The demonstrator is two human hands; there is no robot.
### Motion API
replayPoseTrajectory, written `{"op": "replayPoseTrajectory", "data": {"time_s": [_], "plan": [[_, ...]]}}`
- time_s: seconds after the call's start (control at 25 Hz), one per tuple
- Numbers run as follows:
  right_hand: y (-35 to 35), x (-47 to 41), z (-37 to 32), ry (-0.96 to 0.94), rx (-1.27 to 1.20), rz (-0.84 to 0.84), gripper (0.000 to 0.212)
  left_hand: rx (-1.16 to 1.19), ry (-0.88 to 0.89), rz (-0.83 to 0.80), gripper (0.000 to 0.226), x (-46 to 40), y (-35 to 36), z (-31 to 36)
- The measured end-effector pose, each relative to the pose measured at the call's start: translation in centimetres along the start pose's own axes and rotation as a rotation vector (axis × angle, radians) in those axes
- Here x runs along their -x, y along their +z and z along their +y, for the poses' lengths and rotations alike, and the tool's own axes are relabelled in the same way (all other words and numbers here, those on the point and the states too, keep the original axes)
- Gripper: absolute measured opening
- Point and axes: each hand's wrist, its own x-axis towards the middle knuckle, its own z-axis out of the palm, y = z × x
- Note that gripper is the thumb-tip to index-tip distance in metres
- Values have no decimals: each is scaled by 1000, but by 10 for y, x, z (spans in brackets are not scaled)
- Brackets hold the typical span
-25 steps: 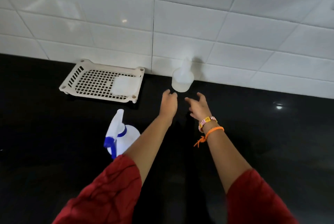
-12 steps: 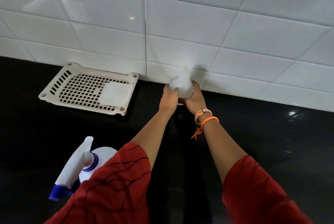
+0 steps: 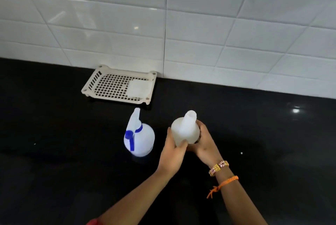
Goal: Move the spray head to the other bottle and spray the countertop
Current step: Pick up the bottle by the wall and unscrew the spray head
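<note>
A glossy black countertop (image 3: 63, 161) is being bounded at the back by white wall tiles. A cream perforated tray (image 3: 119, 85) is being carried at its rear, and a spray bottle (image 3: 141, 139) with a blue-trimmed head is being borne nearer the front.

Two bottles mid-frame, tray behind them by the wall.
Open bottle (image 3: 185, 130) sits between left hand (image 3: 172, 154) and right hand (image 3: 204, 144); spray bottle (image 3: 140, 137) just left; tray (image 3: 119, 85) upper left, on the countertop (image 3: 54, 134).
</note>
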Motion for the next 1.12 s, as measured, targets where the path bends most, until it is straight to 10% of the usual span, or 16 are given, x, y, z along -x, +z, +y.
{"op": "replayPoseTrajectory", "data": {"time_s": [0.36, 0.56, 0.76, 1.12], "plan": [[26, 45, -9, 77, 77, -63, 106, -46, -117, -168, 82, 45, -34, -12], [-20, 76, -72, 28, 371, 9, 77, -367, -328, -464, 49, 96, -126, -6], [12, 50, -174, -256, 515, 1, 46, -513, -204, -1, 73, 64, -193, 39], [68, 27, -201, -5, 660, -161, 67, -617, 118, 72, 75, -3, -137, -1]]}}
